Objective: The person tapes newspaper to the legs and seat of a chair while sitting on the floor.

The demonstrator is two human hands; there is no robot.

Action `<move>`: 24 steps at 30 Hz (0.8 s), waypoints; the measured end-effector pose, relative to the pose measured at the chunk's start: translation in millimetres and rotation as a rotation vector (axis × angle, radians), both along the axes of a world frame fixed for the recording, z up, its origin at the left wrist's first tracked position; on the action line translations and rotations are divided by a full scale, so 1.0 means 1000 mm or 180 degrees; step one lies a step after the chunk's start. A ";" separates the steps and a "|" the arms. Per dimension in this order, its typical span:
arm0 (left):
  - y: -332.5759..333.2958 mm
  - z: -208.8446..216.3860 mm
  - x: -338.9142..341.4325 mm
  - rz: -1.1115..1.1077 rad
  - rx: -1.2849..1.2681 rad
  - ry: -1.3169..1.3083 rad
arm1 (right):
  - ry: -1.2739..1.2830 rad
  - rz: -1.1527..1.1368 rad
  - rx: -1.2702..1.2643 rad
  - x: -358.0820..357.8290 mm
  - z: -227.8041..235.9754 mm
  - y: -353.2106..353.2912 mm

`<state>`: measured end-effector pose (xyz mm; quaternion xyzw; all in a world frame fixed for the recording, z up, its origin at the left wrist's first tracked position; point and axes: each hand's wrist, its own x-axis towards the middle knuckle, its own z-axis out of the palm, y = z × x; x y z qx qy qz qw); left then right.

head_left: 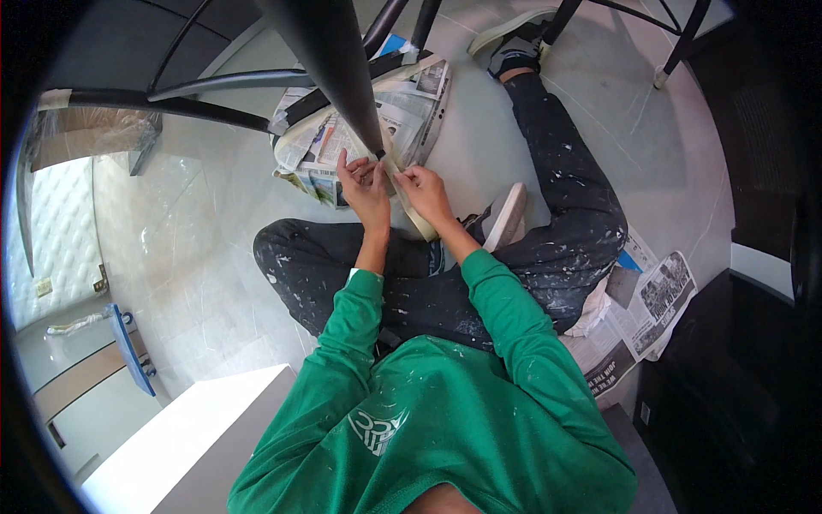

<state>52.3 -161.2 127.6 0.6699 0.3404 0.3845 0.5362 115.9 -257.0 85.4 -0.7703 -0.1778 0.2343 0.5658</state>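
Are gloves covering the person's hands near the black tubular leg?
No, the left hand and right hand near the black tubular leg are bare.

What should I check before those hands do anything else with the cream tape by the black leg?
1. Left hand close to the black leg's end: ok.
2. Right hand has the cream tape: ok, fingertips seem to pinch it.
3. Tape edge straight: cannot tell, too small and partly hidden by fingers.
4. Newspaper around the work: ok, some shows just beyond the hands.
5. Nearer shoe away from that leg's end: ok, there's a gap.
6. Dark trousers clean: not ok, white specks on them.
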 end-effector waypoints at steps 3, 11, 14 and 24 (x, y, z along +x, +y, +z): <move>0.011 -0.007 -0.005 0.0002 -0.0179 -0.0191 | -0.0043 0.0026 0.0036 -0.001 0.002 0.001; 0.012 -0.018 -0.022 -0.0080 0.0028 0.0373 | -0.0014 0.0218 0.0231 0.002 0.004 -0.003; 0.009 -0.012 -0.019 -0.0110 0.0138 0.0447 | -0.0003 0.0267 0.0277 0.002 0.005 -0.003; 0.017 -0.008 -0.008 0.0304 0.0640 0.0973 | 0.0121 0.0207 0.0381 0.002 0.007 0.002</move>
